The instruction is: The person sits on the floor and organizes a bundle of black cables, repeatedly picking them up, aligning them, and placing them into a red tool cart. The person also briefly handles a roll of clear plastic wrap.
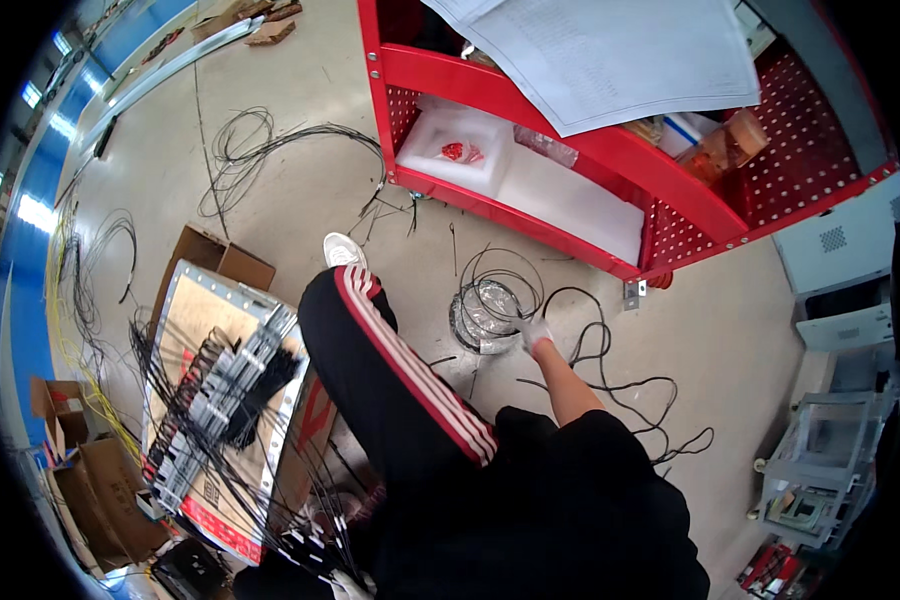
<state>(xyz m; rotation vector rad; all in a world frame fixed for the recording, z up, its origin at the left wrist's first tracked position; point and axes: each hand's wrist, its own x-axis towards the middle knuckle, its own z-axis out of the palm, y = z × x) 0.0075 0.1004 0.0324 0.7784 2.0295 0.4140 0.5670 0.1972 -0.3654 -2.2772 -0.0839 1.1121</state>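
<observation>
R pale-gloved hand (536,333) is at thin black cable loops (502,283) lying over silver film-wrapped round coil (462,320) on beige floor (690,330), prob. kept flat vs. tangling; L pale-gloved hand (352,585) nr. white-tagged black cables (305,546); can't tell if either grip pinches.

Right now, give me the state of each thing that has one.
Right hand: gloved, blurred, grip unclear
Left hand: partly hidden, grip unclear
Black cable: loose, in loops
Shiny ring: lying flat
White foam box: open, red items inside
Lower-left cardboard box: open
Paper: overhanging red cart
</observation>
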